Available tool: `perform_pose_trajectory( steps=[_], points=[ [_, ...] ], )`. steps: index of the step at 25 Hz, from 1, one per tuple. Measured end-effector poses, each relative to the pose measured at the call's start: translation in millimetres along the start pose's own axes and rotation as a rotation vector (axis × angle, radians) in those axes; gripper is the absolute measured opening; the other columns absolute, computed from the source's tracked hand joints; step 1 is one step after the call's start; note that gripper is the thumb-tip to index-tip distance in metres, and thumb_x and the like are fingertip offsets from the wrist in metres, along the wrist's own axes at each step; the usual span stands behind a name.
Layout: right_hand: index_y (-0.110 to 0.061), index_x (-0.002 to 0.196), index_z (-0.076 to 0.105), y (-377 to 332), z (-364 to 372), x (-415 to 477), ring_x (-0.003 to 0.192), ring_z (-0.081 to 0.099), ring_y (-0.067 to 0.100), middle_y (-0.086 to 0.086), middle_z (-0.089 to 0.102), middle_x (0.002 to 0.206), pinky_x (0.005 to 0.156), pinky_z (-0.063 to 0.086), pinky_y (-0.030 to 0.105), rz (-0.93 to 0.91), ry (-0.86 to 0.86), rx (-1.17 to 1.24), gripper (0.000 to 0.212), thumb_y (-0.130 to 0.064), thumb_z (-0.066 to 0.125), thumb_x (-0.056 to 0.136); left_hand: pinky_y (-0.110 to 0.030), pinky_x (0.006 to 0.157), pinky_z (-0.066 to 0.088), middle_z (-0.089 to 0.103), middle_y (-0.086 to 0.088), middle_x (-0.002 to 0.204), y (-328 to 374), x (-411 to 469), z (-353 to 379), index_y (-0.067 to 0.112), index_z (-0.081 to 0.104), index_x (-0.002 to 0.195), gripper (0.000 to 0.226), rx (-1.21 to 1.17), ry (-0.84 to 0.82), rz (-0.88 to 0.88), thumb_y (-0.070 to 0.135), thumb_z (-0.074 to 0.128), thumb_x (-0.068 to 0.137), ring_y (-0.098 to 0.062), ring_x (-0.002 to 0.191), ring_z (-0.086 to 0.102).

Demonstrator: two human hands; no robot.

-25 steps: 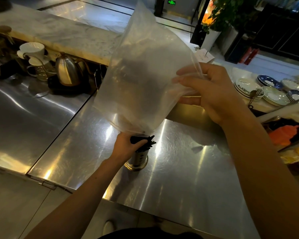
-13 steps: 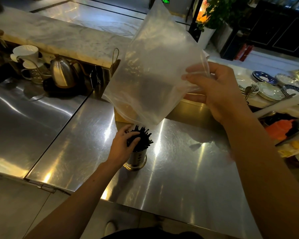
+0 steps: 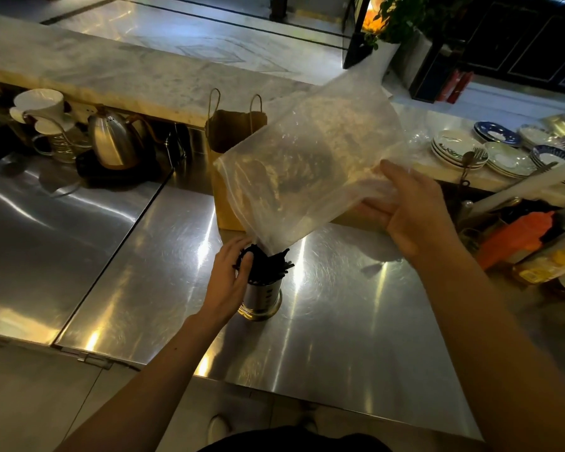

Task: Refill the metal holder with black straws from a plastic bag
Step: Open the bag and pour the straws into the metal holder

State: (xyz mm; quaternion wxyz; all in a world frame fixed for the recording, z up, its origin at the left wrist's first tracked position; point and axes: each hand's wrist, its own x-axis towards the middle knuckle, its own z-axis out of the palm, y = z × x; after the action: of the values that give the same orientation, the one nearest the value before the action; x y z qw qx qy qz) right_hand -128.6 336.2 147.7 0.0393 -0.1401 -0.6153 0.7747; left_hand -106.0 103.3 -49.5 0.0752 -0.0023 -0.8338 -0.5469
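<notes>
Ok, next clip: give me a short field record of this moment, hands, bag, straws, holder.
left hand: curled round the black straws at the top of the metal holder
right hand: holds the plastic bag, raised and tilted
plastic bag: lower corner at the straws; looks nearly empty
metal holder: upright on the steel counter, packed with straws
behind: brown paper bag, kettle

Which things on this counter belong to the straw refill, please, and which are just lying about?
Job: plastic bag, black straws, metal holder, left hand, right hand.
Lying about: kettle, paper bag, stacked plates, white cup.
</notes>
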Motion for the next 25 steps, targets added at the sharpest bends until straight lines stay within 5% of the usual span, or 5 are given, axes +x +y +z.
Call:
perform_pose_trajectory(
  steps=[5, 12, 19, 22, 25],
  points=[
    [-0.004, 0.124, 0.059, 28.3, -13.8, -5.0, 0.095, 0.073, 0.028, 0.019, 0.071, 0.113, 0.072, 0.061, 0.035, 0.085, 0.038, 0.189, 0.036, -0.029, 0.054, 0.099, -0.036, 0.11, 0.028, 0.038, 0.004, 0.146, -3.5, 2.2, 3.3, 0.02, 0.045, 0.138, 0.052, 0.075, -0.02, 0.072, 0.049, 0.04, 0.096, 0.003, 0.125, 0.024],
    [-0.01, 0.114, 0.062, 61.0, -36.3, -7.0, 0.098, 0.073, 0.029, 0.019, 0.06, 0.132, 0.069, 0.059, 0.031, 0.082, 0.136, 0.385, 0.024, -0.026, 0.053, 0.1, -0.048, 0.114, 0.035, 0.041, -0.002, 0.149, -15.0, 4.8, 0.7, 0.022, 0.037, 0.145, 0.09, -0.06, -0.099, -0.03, 0.083, 0.019, 0.082, -0.019, 0.135, 0.039],
    [-0.007, 0.121, 0.059, 95.4, -50.7, -18.6, 0.102, 0.071, 0.031, 0.021, 0.065, 0.123, 0.082, 0.06, 0.036, 0.084, 0.291, 0.624, 0.028, -0.019, 0.058, 0.095, 0.006, 0.096, 0.021, 0.033, 0.005, 0.151, -4.9, 9.5, -8.8, 0.019, 0.029, 0.15, 0.077, -0.133, -0.176, -0.053, 0.067, 0.023, 0.091, 0.001, 0.132, 0.029],
    [-0.012, 0.104, 0.064, 110.4, -55.4, -21.7, 0.084, 0.075, 0.025, 0.015, 0.075, 0.094, 0.074, 0.061, 0.033, 0.096, 0.377, 0.701, 0.013, -0.017, 0.057, 0.095, -0.008, 0.106, 0.022, 0.03, -0.002, 0.157, -10.5, 10.4, -5.7, 0.021, 0.026, 0.151, 0.058, -0.106, -0.188, -0.116, 0.047, 0.024, 0.099, -0.011, 0.141, 0.03],
    [-0.013, 0.1, 0.068, 131.0, -61.6, -17.8, 0.083, 0.075, 0.026, 0.017, 0.072, 0.096, 0.074, 0.061, 0.034, 0.142, 0.441, 0.779, 0.01, -0.015, 0.06, 0.095, -0.038, 0.116, 0.032, 0.036, -0.008, 0.154, -21.6, 9.5, -1.2, 0.018, 0.029, 0.149, 0.058, -0.092, -0.196, -0.137, 0.051, 0.027, 0.101, -0.022, 0.14, 0.036]
  ],
)
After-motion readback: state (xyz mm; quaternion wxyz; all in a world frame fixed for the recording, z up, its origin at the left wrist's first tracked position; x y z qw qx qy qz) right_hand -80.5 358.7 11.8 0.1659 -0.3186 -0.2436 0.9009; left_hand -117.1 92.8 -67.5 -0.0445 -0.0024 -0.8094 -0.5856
